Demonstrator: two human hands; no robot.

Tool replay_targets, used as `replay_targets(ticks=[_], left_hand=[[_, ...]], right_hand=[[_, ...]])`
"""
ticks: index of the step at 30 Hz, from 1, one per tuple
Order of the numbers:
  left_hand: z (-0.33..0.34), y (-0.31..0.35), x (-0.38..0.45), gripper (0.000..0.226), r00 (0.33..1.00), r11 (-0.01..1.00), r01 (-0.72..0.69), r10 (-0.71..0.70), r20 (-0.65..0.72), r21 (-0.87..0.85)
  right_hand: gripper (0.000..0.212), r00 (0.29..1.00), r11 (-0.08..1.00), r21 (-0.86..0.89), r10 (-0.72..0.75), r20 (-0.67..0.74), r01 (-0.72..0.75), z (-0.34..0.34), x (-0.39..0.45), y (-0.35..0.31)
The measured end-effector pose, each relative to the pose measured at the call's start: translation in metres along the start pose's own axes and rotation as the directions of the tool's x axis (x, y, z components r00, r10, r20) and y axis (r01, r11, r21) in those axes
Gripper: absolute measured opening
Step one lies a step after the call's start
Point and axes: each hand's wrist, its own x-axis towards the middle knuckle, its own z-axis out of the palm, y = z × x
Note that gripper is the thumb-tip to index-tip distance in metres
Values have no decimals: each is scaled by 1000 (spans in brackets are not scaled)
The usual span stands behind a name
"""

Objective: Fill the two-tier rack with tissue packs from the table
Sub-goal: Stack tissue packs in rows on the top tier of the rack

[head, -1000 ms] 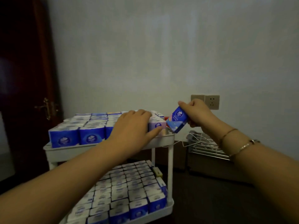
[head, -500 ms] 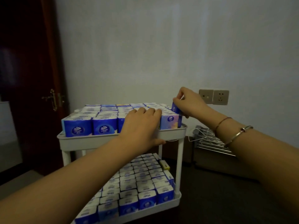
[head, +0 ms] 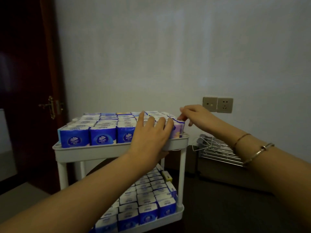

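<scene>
Top tier: packed with packs (head: 102, 135)
Bottom tier: also looks full
Left hand (head: 149, 137): fingers straight, pressing packs at the rack (head: 117, 150) front
Right hand (head: 191, 115): pinching last pack (head: 178, 127) into the right corner
Left: apparently nothing more

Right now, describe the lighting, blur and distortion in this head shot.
Head view: dim, bluish light; the dark wooden door sinks into shadow. The left hand and right hand look slightly soft over the blue tissue packs. Wide-angle stretch enlarges the forearms near the lower corners.
</scene>
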Motion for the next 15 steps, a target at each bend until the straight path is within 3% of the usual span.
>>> replay_targets(ticks=[6, 10, 15], left_hand=[[4, -5, -3, 73, 998, 995, -26, 21, -58, -93], [2, -21, -21, 74, 990, 980, -98, 78, -117, -174], [-5, -62, -62, 80, 962, 943, -225, 175, -209, -244]], right_hand=[[23, 992, 970, 213, 125, -32, -116, 16, -2, 23], [44, 975, 908, 368, 221, -9, -203, 24, -4, 27], [47, 969, 843, 490, 248, 9, -220, 32, -5, 17]])
